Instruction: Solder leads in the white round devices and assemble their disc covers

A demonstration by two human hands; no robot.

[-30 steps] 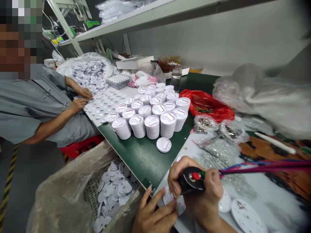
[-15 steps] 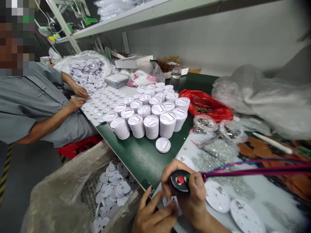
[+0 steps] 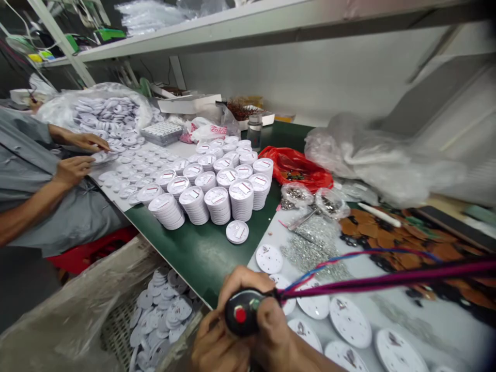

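Observation:
My right hand (image 3: 267, 325) is closed round a black power tool (image 3: 241, 319) with a red button; a purple cable bundle (image 3: 387, 279) runs from it to the right. My left hand (image 3: 211, 347) sits just left of it at the table's near edge, fingers curled, and what they hold is hidden. Several white round discs (image 3: 351, 321) lie flat on the light sheet beside my hands. A heap of small silver screws (image 3: 310, 248) lies just beyond them.
Stacks of white discs (image 3: 217, 191) stand on the green table (image 3: 205, 253). A bagged basket of loose discs (image 3: 163, 318) sits below the edge. A person in grey at left handles discs (image 3: 73, 168). Red bag (image 3: 298, 168) and clear plastic bags (image 3: 375, 160) lie behind.
The view has swung right and down. My right hand with the tool moved left toward the table edge. My left hand drew in under it, fingers now curled.

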